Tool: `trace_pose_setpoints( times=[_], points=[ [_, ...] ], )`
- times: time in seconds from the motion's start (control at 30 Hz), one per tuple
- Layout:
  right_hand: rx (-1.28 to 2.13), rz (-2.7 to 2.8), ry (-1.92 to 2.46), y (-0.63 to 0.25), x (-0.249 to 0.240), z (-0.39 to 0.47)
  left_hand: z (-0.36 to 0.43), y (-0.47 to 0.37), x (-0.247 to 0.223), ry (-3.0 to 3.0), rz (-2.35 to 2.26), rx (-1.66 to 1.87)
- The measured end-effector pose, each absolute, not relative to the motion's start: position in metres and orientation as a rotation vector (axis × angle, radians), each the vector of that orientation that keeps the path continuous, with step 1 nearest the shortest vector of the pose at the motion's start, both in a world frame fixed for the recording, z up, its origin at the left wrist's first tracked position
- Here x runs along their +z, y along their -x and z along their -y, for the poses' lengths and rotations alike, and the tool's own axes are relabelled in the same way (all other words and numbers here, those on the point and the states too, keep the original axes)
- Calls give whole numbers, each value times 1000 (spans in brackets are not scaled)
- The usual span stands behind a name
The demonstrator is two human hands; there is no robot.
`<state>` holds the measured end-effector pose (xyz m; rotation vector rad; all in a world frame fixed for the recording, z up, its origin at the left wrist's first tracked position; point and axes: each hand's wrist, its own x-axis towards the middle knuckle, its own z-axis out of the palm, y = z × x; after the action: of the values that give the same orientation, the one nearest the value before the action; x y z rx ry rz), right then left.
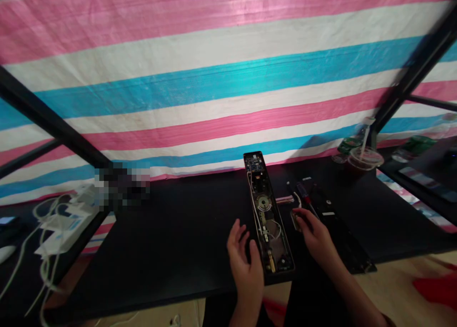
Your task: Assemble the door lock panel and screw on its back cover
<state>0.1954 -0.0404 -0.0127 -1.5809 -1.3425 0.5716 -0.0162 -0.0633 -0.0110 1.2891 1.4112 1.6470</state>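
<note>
A long, narrow black device housing (255, 193) lies open on the black table, its far end toward the striped sheet. Inside it show a small circuit board (254, 164), white wires, a round metal part (263, 202) and a brass-coloured piece (272, 262) at the near end. My left hand (246, 260) is beside the housing's left edge, fingers apart and holding nothing. To the right of the housing, my right hand (316, 236) pinches a small greyish metal part (295, 221) low over the table. A white wire (297, 201) runs close to that part.
A screwdriver (303, 193) and a long black cover plate (344, 236) lie to the right. Farther back stand a plastic cup with a straw (364, 159) and a bottle (350, 146). White cables and a power strip (66, 227) are at the left. Dark frame bars flank the table.
</note>
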Motion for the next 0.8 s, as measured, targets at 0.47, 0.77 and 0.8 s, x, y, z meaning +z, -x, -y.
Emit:
trace_pose_setpoints(
  times=[0.47, 0.77, 0.8],
  points=[
    [636, 1192, 1511, -173, -40, 45, 21, 82, -8, -1994, -1742, 957],
    [577, 1272, 1530, -174, -44, 46, -3, 53, 21, -1975, -1640, 1157],
    [573, 1270, 1535, -174, -44, 46, -8, 44, 26, -1991, -1609, 1170]
  ],
)
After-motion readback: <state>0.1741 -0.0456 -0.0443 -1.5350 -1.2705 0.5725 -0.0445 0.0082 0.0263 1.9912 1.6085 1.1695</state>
